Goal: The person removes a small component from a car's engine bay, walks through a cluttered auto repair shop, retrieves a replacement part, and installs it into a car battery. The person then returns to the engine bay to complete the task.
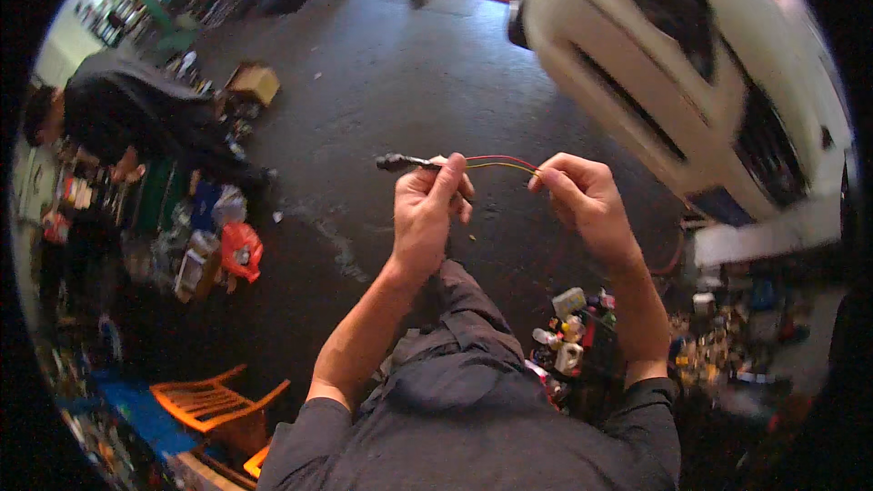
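Held out in front of my body is a short wiring lead with a black connector [396,163] at its left end. My left hand [429,209] pinches the lead just behind this connector, thumb on top. From there a red wire [502,158] and a yellow-green wire [496,165] run in a slight arch to the right. Thumb and fingertips of my right hand [584,198] are closed on the far ends of the wires, which the fingers hide. The connector's exact shape is blurred.
A white car [627,73] stands at the far right. To the left, a person in dark clothes [155,109] bends over cluttered shelves near a cardboard box [255,84] and a red plastic bag [241,250]. An orange wooden chair [214,402] is lower left; bottles [569,357] stand lower right.
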A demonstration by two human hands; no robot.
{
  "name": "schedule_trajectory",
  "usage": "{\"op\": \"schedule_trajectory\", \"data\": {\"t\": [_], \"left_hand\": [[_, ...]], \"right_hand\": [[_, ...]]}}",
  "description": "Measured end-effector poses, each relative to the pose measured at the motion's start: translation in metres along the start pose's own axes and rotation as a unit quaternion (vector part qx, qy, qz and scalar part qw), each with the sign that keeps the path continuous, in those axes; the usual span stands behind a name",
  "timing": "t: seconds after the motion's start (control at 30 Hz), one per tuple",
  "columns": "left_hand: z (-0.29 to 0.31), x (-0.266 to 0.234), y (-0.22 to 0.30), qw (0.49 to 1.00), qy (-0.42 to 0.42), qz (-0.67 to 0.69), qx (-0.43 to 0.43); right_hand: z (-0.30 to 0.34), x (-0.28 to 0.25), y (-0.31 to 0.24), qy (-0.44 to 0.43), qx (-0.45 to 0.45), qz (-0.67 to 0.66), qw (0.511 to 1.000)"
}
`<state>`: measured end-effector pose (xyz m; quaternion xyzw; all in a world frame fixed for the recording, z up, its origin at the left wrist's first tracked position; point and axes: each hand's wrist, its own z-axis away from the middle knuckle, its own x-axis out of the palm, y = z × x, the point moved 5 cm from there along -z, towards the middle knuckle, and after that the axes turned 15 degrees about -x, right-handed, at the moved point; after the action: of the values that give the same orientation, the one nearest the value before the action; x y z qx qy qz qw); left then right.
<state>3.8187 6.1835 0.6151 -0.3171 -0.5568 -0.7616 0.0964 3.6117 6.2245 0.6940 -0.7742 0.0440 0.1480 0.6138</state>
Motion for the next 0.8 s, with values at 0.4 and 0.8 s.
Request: {"op": "schedule_trajectory", "data": {"t": [0.4, 0.8], "left_hand": [[-0.15, -0.262, 0.134, 0.881, 0.195, -0.43, -0.035], [-0.398, -0.557, 0.229, 0.73, 0.408, -0.544, -0.06]], "right_hand": [[-0.365, 0.107, 0.208, -0.308, 0.134, -0.096, 0.937], [-0.829, 0.259, 0.278, -0.411, 0.087, -0.113, 0.9]]}}
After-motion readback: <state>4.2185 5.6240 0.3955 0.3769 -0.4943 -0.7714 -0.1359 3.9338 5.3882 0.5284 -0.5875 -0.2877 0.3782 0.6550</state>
